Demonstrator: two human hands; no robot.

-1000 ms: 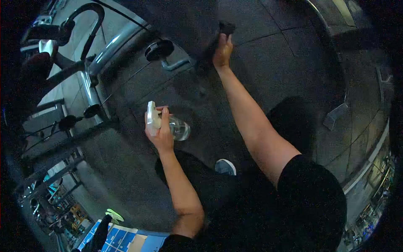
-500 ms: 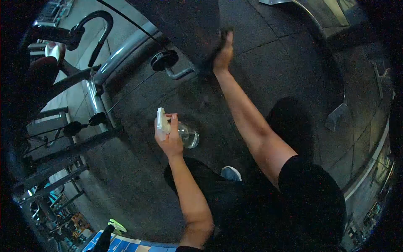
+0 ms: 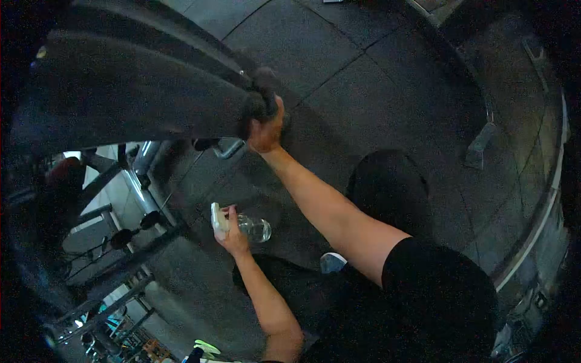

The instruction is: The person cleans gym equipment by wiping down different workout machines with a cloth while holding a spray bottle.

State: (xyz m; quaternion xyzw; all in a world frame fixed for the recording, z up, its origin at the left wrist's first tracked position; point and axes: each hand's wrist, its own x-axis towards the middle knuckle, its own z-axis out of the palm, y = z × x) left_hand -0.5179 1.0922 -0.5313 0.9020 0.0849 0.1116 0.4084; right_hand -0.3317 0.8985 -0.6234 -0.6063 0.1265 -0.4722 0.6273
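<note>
My left hand (image 3: 233, 239) is closed around the white trigger head of a clear spray bottle (image 3: 256, 230), which lies tilted sideways with its see-through body pointing right. Above it, my right hand (image 3: 267, 132) reaches to the end of a large dark panel (image 3: 151, 85) of a gym machine. Its fingers are wrapped round a dark, cloth-like bundle (image 3: 260, 104), pressed at the panel's edge. Motion and dim light blur the bundle, so its outline is uncertain.
Metal frame bars and pulleys (image 3: 121, 238) of the gym machine stand at the left. Dark rubber floor tiles (image 3: 339, 72) lie below, with a metal foot plate (image 3: 481, 145) at the right. My shoe (image 3: 333, 262) shows between my legs; another person's bright shoe (image 3: 207, 347) is at the bottom.
The view has shifted, and the dark panel now fills the upper left. My right hand has moved left and down along with the panel's edge. My left hand still holds the spray bottle, lower in view.
</note>
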